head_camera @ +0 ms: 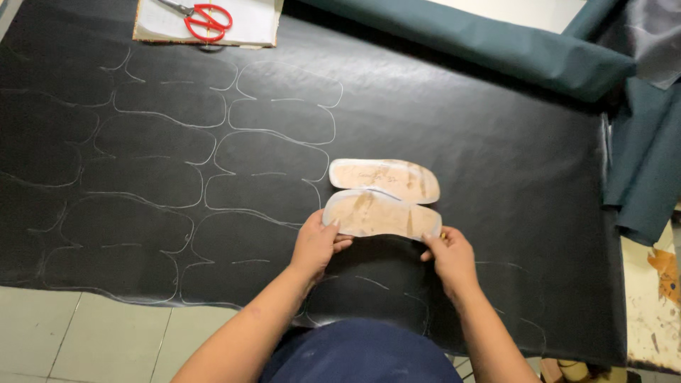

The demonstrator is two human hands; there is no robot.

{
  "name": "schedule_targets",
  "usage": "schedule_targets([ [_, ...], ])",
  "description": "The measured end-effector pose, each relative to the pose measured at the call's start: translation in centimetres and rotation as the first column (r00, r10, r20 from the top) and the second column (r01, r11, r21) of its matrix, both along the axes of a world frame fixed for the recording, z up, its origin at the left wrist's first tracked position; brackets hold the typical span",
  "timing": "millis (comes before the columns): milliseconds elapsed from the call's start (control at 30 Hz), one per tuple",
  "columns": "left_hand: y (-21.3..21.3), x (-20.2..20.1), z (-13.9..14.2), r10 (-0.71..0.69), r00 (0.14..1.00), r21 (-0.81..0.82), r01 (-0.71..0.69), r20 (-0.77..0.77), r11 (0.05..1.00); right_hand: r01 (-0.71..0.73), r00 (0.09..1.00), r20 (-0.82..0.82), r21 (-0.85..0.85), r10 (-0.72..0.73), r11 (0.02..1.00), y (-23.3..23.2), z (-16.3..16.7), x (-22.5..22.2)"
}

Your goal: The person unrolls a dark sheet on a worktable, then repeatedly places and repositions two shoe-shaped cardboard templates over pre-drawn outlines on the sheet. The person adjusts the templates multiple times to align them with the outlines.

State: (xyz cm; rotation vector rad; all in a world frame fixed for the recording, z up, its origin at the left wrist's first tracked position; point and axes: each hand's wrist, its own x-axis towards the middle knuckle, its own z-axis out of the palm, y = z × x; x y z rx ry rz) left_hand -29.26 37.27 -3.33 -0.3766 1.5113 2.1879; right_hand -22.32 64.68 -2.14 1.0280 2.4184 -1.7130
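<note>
Near the front edge of the counter (496, 149), which is covered by a large black sheet (454, 128), the person's two hands hold one tan sole-shaped template (379, 215) by its ends. The left hand (317, 245) pinches the rounded left end between thumb and fingers, and the right hand (449, 259) pinches the right end with the fingers curled close; each grip is closed on the template, which lies flat or nearly flat on the sheet. A second tan template (386, 177) lies just behind it, touching or almost touching along the long side. Judging by how things lie, the marking is well advanced on the left half of the sheet, where many chalk outlines (170, 142) of the same sole shape sit in close rows, and a few more outlines show along the front edge by the person's body. The right half of the sheet, from the templates towards the right edge, carries no outlines that I can see, so that part looks left to do. I cannot tell whether either hand also holds chalk. At the far left corner a pair of red-handled scissors (206, 20) rests on a pale board (248, 25), well apart from the hands. Along the far edge lies a roll of dark green material (511, 46), with more green fabric (642, 163) hanging over the right edge; neither reaches the templates.
</note>
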Motion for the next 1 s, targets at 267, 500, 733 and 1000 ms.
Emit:
schedule_targets([
  [267, -4.6, -1.2, 0.1, -0.500, 0.709, -0.836, -0.240, -0.498, 0.493, 0.167, 0.982, -0.066, -0.111, -0.175, 0.980, -0.3, 0.1, -0.6],
  [500, -5.0, -1.6, -1.1, -0.533, 0.671, -0.833, -0.246, -0.516, 0.497, 0.085, 0.996, -0.049, 0.208, -0.076, 0.974, -2.3, 1.2, -0.5],
  [733, -5.2, -1.7, -1.6, -0.531, 0.666, -0.823, -0.238, -0.524, 0.515, 0.028, 0.995, -0.096, 0.262, -0.003, 0.965, -1.7, 0.4, -0.2],
  [1000, -5.3, -1.7, -1.8, -0.548, 0.648, -0.827, -0.249, -0.528, 0.504, -0.035, 0.992, -0.101, 0.327, 0.072, 0.945, -0.7, -0.7, 0.4],
])
